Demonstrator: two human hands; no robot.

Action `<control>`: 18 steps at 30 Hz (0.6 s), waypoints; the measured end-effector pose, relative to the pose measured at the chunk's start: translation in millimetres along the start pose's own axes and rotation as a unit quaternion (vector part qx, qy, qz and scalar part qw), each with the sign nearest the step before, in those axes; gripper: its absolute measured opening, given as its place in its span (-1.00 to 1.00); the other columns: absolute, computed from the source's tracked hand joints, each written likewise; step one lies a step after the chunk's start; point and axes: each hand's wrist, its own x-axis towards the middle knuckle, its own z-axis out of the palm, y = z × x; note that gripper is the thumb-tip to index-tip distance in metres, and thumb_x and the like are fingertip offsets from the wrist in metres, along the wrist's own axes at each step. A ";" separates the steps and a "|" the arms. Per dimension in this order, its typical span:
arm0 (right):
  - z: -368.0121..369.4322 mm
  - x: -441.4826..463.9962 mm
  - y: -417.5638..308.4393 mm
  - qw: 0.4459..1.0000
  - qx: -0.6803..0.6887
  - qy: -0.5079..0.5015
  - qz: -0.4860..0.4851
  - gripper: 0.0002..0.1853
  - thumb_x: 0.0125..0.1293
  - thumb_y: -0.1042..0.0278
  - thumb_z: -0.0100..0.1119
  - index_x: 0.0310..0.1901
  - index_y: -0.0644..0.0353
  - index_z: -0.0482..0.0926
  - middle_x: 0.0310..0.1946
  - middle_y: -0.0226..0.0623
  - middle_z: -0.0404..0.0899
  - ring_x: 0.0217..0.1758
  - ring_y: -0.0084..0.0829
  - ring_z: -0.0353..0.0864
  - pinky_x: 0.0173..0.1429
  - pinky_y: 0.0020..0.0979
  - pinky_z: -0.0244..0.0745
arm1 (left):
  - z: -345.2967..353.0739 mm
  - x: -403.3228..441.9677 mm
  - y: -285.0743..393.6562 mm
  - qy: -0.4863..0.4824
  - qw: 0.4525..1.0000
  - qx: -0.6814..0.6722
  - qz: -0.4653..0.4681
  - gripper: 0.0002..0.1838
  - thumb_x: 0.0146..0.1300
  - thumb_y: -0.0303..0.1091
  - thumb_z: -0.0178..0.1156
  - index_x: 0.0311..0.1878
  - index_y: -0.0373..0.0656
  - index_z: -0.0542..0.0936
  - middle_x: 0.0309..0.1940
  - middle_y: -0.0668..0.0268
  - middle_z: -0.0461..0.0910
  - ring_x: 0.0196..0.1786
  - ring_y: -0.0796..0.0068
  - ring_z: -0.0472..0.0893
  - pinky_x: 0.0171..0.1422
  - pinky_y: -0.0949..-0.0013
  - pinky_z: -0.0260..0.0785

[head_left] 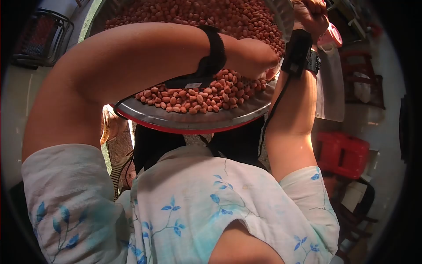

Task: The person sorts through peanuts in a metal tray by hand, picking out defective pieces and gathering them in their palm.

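Reddish-brown peanuts lie heaped in a wide, round metal tray with a red lower edge. From the left, my left arm crosses over the tray. My left hand is down at the right side of the heap, its fingers curled in and touching peanuts; what they hold is hidden. Beyond the tray's right rim, my right hand is raised with the fingers closed like a fist, and whatever is inside them does not show. Black straps with a dark device and cable sit on both wrists.
A red plastic stool stands on the floor to the right. A pink-rimmed container and a hanging translucent sheet are beside my right forearm. Dark metal-framed chairs are at the far left. The tray is over my lap.
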 end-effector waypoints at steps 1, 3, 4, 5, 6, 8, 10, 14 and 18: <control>-4.8 1.1 -2.5 1.000 0.012 -0.022 0.003 -0.79 0.05 0.58 -0.18 -0.65 0.09 0.15 -0.74 -0.54 0.05 -0.70 -0.67 0.03 -0.59 -0.62 0.02 | 2.0 -0.7 1.5 0.002 1.000 -0.002 0.001 -0.77 -0.06 -0.44 0.08 -0.28 0.00 0.56 -0.38 0.22 0.55 -0.24 0.21 0.53 -0.21 0.20 0.35; -16.8 3.7 -5.6 0.997 -0.064 -0.046 -0.019 -0.79 0.12 0.53 -0.20 -0.64 0.09 0.17 -0.75 -0.54 0.06 -0.69 -0.68 0.05 -0.62 -0.63 0.02 | 3.5 0.3 3.9 -0.005 1.000 0.021 -0.020 -0.80 -0.07 -0.47 0.07 -0.32 -0.01 0.56 -0.40 0.24 0.55 -0.26 0.20 0.53 -0.25 0.21 0.35; -21.6 3.2 -9.3 0.987 -0.138 -0.069 -0.041 -0.77 0.19 0.47 -0.22 -0.63 0.08 0.18 -0.75 -0.55 0.06 -0.69 -0.68 0.07 -0.64 -0.63 0.01 | 3.0 0.9 3.7 -0.006 1.000 0.021 -0.018 -0.80 -0.07 -0.47 0.07 -0.32 -0.01 0.56 -0.40 0.24 0.55 -0.26 0.20 0.53 -0.25 0.21 0.35; -24.5 1.9 -14.7 0.987 -0.140 -0.069 -0.042 -0.77 0.19 0.47 -0.22 -0.63 0.08 0.18 -0.75 -0.55 0.06 -0.69 -0.68 0.07 -0.64 -0.63 0.01 | 1.2 0.5 2.2 -0.012 0.999 0.048 -0.022 -0.81 -0.07 -0.48 0.06 -0.35 -0.03 0.55 -0.41 0.24 0.55 -0.27 0.20 0.53 -0.28 0.21 0.34; -23.2 0.1 -16.6 0.990 -0.131 -0.029 -0.040 -0.78 0.17 0.47 -0.20 -0.63 0.09 0.20 -0.75 -0.54 0.08 -0.70 -0.69 0.08 -0.65 -0.64 0.02 | 0.0 0.1 -1.6 -0.017 0.997 0.077 -0.028 -0.83 -0.08 -0.49 0.06 -0.37 -0.04 0.54 -0.42 0.24 0.54 -0.28 0.20 0.53 -0.30 0.21 0.34; -17.7 -3.5 -18.0 0.992 -0.109 0.046 -0.038 -0.80 0.13 0.48 -0.15 -0.64 0.11 0.23 -0.75 -0.54 0.12 -0.71 -0.69 0.10 -0.65 -0.65 0.02 | -7.0 -7.6 -19.2 -0.010 0.995 0.094 -0.029 -0.87 -0.06 -0.46 0.07 -0.38 -0.07 0.52 -0.48 0.23 0.53 -0.31 0.18 0.53 -0.32 0.21 0.34; -11.0 4.7 -5.8 0.992 -0.065 0.098 -0.039 -0.81 0.09 0.49 -0.10 -0.64 0.14 0.26 -0.75 -0.53 0.15 -0.73 -0.70 0.12 -0.66 -0.67 0.03 | -25.1 -22.5 -36.4 -0.010 0.989 0.118 -0.094 -0.90 0.00 -0.41 0.08 -0.37 -0.14 0.50 -0.45 0.21 0.53 -0.31 0.16 0.52 -0.29 0.22 0.35; 1.3 9.1 9.9 0.989 0.026 0.146 0.013 -0.79 0.02 0.55 -0.15 -0.70 0.14 0.20 -0.77 -0.51 0.11 -0.72 -0.65 0.11 -0.59 -0.62 0.06 | -56.1 -82.8 -103.6 0.140 0.971 0.135 -0.140 -0.86 0.04 -0.36 0.09 -0.30 -0.13 0.53 -0.38 0.18 0.54 -0.28 0.20 0.53 -0.22 0.25 0.36; -10.8 9.6 13.3 0.994 0.031 0.101 0.040 -0.82 0.02 0.56 -0.16 -0.67 0.15 0.20 -0.75 -0.50 0.12 -0.71 -0.64 0.09 -0.58 -0.61 0.04 | -109.9 -161.4 -144.6 0.180 0.920 0.016 -0.348 -0.80 0.06 -0.41 -0.01 -0.21 -0.10 0.51 -0.53 0.32 0.46 -0.47 0.43 0.46 -0.46 0.36 0.30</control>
